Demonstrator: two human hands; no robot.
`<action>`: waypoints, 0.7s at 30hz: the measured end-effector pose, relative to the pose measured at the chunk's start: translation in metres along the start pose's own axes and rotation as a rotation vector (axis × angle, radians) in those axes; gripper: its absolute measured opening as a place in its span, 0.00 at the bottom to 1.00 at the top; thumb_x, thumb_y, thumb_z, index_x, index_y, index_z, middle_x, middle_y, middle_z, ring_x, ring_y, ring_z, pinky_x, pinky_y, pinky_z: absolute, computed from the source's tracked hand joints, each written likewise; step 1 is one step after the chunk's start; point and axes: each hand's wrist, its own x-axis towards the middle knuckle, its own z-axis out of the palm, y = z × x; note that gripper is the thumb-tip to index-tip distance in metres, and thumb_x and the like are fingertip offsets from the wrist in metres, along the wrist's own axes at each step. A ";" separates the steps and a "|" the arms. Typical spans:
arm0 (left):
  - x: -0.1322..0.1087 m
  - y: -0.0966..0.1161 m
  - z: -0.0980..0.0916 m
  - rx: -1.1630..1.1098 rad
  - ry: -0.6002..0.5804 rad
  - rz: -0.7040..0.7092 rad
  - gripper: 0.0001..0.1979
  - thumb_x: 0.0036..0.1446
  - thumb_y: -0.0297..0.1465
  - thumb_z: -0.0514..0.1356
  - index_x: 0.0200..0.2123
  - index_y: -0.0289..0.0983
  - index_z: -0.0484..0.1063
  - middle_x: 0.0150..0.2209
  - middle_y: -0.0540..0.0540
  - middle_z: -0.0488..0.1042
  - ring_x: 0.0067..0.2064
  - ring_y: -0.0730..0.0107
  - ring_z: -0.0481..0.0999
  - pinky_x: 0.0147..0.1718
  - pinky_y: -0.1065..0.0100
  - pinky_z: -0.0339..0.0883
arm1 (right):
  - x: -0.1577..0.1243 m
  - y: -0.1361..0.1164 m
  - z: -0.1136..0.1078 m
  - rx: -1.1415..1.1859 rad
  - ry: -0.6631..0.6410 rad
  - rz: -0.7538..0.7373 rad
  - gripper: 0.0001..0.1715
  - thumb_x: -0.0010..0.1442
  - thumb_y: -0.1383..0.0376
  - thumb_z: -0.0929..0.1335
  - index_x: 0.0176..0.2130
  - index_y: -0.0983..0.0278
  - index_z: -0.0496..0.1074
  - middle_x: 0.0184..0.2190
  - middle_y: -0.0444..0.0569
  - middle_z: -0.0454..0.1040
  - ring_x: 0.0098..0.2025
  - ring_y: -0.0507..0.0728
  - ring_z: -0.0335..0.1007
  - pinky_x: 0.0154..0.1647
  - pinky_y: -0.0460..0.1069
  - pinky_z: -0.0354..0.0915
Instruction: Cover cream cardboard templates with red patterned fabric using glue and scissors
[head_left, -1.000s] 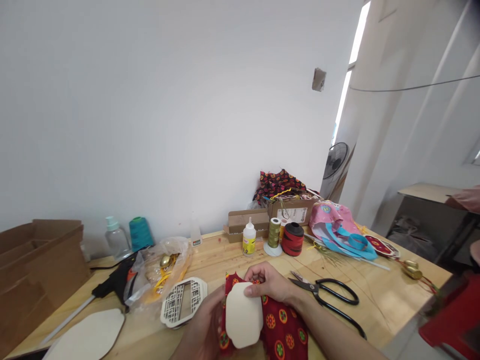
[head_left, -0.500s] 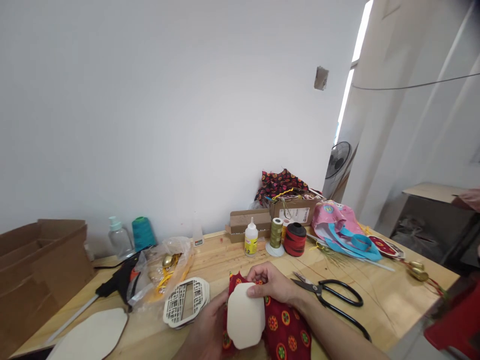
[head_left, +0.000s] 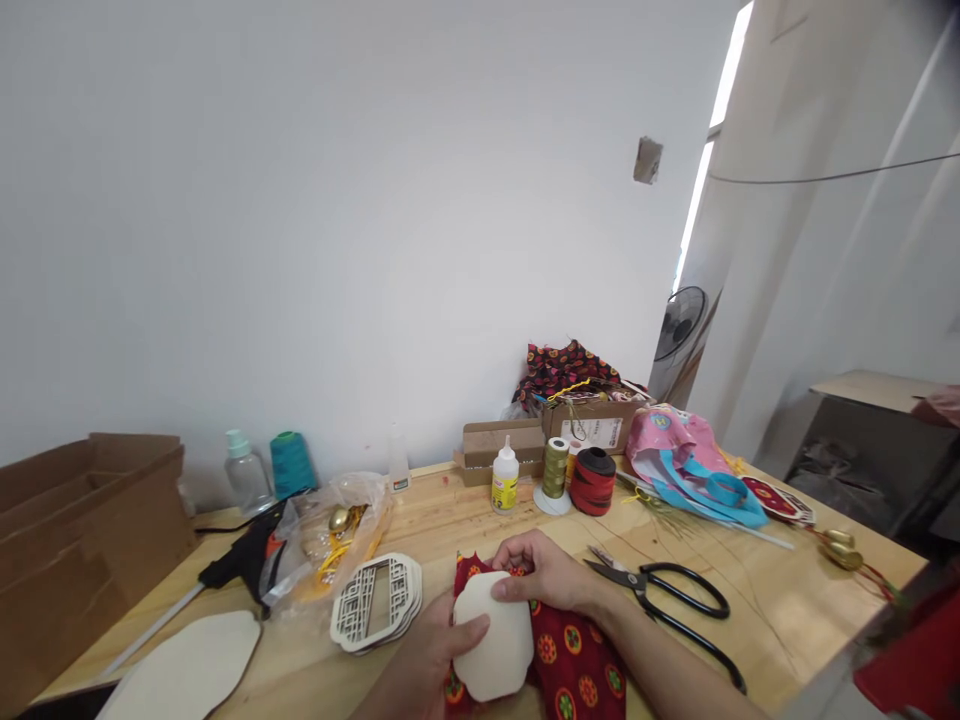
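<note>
The board (head_left: 495, 655), backed by soft-looking cloth (head_left: 574, 665) over the table (head_left: 780, 570), is pinched by the left hand (head_left: 439, 645) at its side and the right hand (head_left: 546, 574) at its top, and, presumably light and stiff, is best held by its rim.

Beyond your right hand (head_left: 541, 575), at the frame's lower centre, a strip of bare tabletop (head_left: 454, 528) leaves you room to pass, up to the upright white bottle (head_left: 505, 485) and red-and-black spool (head_left: 592, 488). To the lower right, scissors (head_left: 639, 582) lie in your way; left of centre, stacked lattice frames (head_left: 398, 597) crowd your left hand (head_left: 435, 645).
</note>
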 end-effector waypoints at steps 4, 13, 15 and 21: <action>-0.005 0.005 -0.003 0.001 0.046 -0.040 0.21 0.40 0.26 0.64 0.41 0.31 0.65 0.28 0.41 0.77 0.30 0.58 0.76 0.25 0.63 0.67 | -0.005 -0.005 -0.008 -0.125 -0.063 -0.019 0.25 0.36 0.55 0.74 0.34 0.65 0.71 0.24 0.41 0.67 0.26 0.50 0.61 0.28 0.44 0.58; -0.009 0.012 -0.011 0.050 0.087 -0.116 0.24 0.44 0.23 0.60 0.47 0.31 0.58 0.32 0.40 0.77 0.33 0.56 0.76 0.31 0.56 0.68 | -0.016 -0.012 -0.030 -0.528 0.117 -0.158 0.19 0.38 0.73 0.73 0.35 0.62 0.74 0.28 0.45 0.72 0.32 0.56 0.65 0.34 0.50 0.62; -0.009 0.013 -0.009 0.034 0.081 -0.122 0.23 0.45 0.23 0.59 0.46 0.31 0.58 0.31 0.40 0.77 0.33 0.55 0.76 0.31 0.56 0.69 | -0.015 -0.014 -0.029 -0.582 0.211 -0.222 0.16 0.42 0.74 0.71 0.34 0.62 0.73 0.32 0.47 0.72 0.36 0.58 0.65 0.40 0.53 0.60; -0.009 0.017 -0.003 0.034 0.161 -0.090 0.18 0.45 0.22 0.59 0.42 0.31 0.61 0.28 0.41 0.77 0.30 0.58 0.76 0.29 0.59 0.70 | -0.012 -0.019 -0.014 -0.621 0.229 -0.413 0.14 0.48 0.62 0.71 0.38 0.61 0.71 0.38 0.49 0.71 0.43 0.58 0.64 0.46 0.53 0.58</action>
